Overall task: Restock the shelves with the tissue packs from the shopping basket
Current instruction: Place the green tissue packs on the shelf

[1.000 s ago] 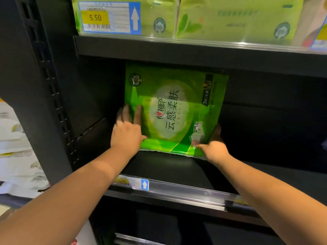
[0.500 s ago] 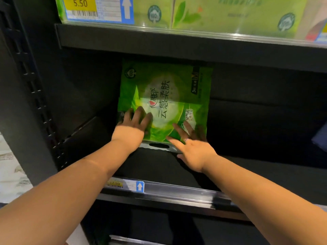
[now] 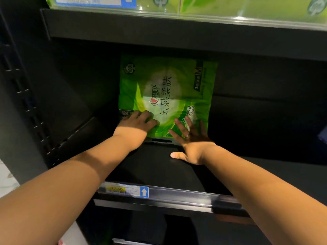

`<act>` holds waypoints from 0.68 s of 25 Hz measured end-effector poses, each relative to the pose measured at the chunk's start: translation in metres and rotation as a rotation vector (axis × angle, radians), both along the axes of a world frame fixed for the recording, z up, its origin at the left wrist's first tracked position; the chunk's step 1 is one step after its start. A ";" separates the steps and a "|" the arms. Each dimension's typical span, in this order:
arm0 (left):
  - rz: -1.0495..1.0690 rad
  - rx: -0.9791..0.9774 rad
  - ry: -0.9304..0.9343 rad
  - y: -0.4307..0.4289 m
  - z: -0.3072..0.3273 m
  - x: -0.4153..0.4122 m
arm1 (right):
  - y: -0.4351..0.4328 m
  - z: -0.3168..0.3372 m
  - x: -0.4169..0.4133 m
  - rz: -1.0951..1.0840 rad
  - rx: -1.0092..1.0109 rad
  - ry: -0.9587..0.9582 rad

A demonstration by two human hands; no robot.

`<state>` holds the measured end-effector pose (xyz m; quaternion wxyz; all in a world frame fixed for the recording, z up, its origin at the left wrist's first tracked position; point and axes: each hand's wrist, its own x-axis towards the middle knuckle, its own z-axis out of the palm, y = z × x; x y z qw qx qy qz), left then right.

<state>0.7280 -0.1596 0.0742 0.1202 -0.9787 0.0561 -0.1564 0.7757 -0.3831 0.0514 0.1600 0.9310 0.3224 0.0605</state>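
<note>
A green tissue pack (image 3: 167, 89) stands upright deep on the black middle shelf (image 3: 155, 170), leaning toward the back panel. My left hand (image 3: 136, 124) lies flat against the pack's lower left corner, fingers bent over it. My right hand (image 3: 191, 140) presses its spread fingers on the pack's lower right, thumb resting on the shelf surface; a ring shows on one finger. Neither hand wraps around the pack. The shopping basket is out of sight.
Above, another shelf (image 3: 177, 29) carries light green tissue packs (image 3: 212, 6) behind a clear rail. A price tag (image 3: 123, 190) sits on the middle shelf's front rail. The dark upright (image 3: 19, 85) with slots stands at left. The shelf extends dark to the right of the pack.
The pack has been pushed farther back on the shelf. My right hand went from gripping the pack's lower right corner to lying flat with fingers spread against its front.
</note>
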 end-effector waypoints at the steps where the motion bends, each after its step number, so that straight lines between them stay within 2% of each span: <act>1: -0.005 0.002 0.014 0.001 0.001 0.002 | 0.000 0.001 0.003 -0.004 0.009 0.013; 5: -0.022 -0.036 0.067 0.005 0.002 0.007 | 0.003 0.003 0.008 -0.003 0.026 0.036; 8: -0.109 0.059 -0.222 0.001 -0.005 0.010 | -0.004 0.010 0.003 0.046 0.042 -0.034; 9: -0.090 0.072 -0.262 0.000 -0.005 0.013 | -0.009 0.013 0.005 0.049 0.056 -0.081; 13: 0.070 0.123 -0.068 -0.007 0.006 0.029 | -0.018 0.020 0.023 -0.037 0.012 -0.240; 17: 0.082 0.152 -0.053 -0.005 0.001 0.040 | -0.019 0.009 0.042 0.012 0.037 -0.210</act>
